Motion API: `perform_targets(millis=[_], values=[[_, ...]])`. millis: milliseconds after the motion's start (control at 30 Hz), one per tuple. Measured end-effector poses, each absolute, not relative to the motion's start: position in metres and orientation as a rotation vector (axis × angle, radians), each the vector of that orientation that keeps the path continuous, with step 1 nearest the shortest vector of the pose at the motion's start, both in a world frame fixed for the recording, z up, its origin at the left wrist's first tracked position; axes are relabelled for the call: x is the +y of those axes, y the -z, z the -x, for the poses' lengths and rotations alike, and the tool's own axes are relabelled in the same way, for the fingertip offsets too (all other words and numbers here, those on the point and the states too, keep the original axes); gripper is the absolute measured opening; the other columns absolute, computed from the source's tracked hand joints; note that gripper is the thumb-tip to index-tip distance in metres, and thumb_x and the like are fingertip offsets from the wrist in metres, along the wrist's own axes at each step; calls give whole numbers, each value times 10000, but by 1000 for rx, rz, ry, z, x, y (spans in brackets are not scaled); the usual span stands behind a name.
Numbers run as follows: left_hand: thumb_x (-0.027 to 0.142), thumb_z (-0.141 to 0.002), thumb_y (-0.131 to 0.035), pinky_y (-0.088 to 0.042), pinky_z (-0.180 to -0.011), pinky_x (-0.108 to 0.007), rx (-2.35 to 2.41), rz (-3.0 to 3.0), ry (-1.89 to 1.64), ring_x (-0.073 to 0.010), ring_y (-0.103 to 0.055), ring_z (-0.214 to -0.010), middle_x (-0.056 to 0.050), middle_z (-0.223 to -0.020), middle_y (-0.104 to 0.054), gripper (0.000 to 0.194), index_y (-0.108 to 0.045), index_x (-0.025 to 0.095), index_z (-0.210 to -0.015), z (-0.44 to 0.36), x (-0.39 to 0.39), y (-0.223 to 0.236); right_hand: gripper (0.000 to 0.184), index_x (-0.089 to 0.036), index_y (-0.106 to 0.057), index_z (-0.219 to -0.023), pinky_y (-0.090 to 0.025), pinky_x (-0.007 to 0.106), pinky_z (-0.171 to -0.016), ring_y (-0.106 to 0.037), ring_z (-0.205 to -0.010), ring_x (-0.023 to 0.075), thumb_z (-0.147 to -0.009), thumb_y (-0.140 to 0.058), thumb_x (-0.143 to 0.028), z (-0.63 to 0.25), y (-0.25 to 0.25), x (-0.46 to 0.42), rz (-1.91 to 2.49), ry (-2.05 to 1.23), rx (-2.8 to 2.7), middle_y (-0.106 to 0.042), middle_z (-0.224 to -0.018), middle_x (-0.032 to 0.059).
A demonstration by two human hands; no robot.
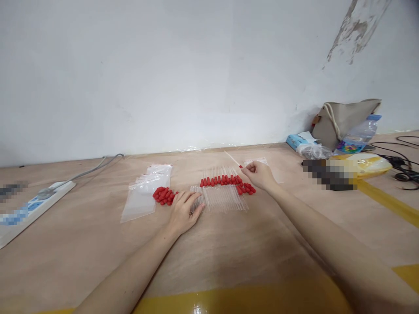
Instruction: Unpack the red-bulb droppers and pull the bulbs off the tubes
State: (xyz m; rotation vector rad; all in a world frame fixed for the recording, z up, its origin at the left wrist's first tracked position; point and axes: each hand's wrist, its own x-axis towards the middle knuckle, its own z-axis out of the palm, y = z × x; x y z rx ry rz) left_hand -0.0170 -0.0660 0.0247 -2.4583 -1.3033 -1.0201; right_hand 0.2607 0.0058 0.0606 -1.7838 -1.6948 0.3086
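My right hand (pixel 260 174) pinches a glass dropper (pixel 233 158) at its red rubber bulb, the thin clear tube pointing up and to the left. My left hand (pixel 185 211) rests at the left end of a row of bare clear tubes (pixel 222 198), its thumb and fingers apart. Beside its fingers is a heap of red rubber bulbs (pixel 163 196), partly covered by the hand. Just beyond the bare tubes lies a row of droppers with red bulbs (pixel 219 180), their tubes pointing toward the wall. A smaller group of loose red bulbs (pixel 249 189) sits below my right hand.
Clear zip bags (pixel 140 200) lie left of the bulbs, and another clear bag (pixel 276 171) is behind my right hand. A power strip (pixel 49 203) is at far left. On the right are a tissue pack (pixel 297 141), a grey bag (pixel 343 122) and black cables (pixel 402 163).
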Motion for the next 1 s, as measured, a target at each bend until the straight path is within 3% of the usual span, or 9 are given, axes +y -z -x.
perform_targets(millis=[133,267,500,700,1000], values=[[295,-800,-524,-403,-857,-379,-1309,2387,1114,-228,-498,-1009,-101,-1110,-529,455,-413,178,-1226,14,-68,-26,242,-194,-577,-993,-344,301,-714,-544,-795,168,-793,-517,-315,-246,-41,-39,1231,96,-1905,-622,-833,43],[307,-807,-524,-381,-873,-387,-1188,2396,1081,-233,-488,-1034,-101,-1123,-529,408,-463,196,-1194,8,-71,-26,131,-230,-625,-883,-288,320,-761,-520,-778,144,-828,-508,-251,-230,-18,-70,1011,316,-2048,-619,-813,24],[259,-816,-540,-337,-797,-362,-926,2518,912,-154,-516,-725,3,-719,-638,120,-625,232,-896,1,-78,-26,127,-224,-630,-863,-265,333,-768,-477,-715,134,-828,-508,-235,-219,-13,-83,892,299,-2131,-615,-740,9],[250,-830,-510,-303,-787,-373,-965,2558,843,-147,-486,-677,7,-648,-619,125,-632,222,-828,2,-82,-27,148,-214,-629,-761,-254,339,-783,-439,-669,130,-829,-499,-230,-221,-16,-86,898,356,-2151,-549,-613,-6],[249,-830,-507,-291,-781,-358,-983,2575,876,-140,-476,-674,10,-629,-609,134,-631,211,-797,2,-80,-25,150,-199,-611,-757,-250,360,-821,-427,-687,133,-818,-475,-190,-222,-19,-86,876,300,-2193,-551,-644,-6]])
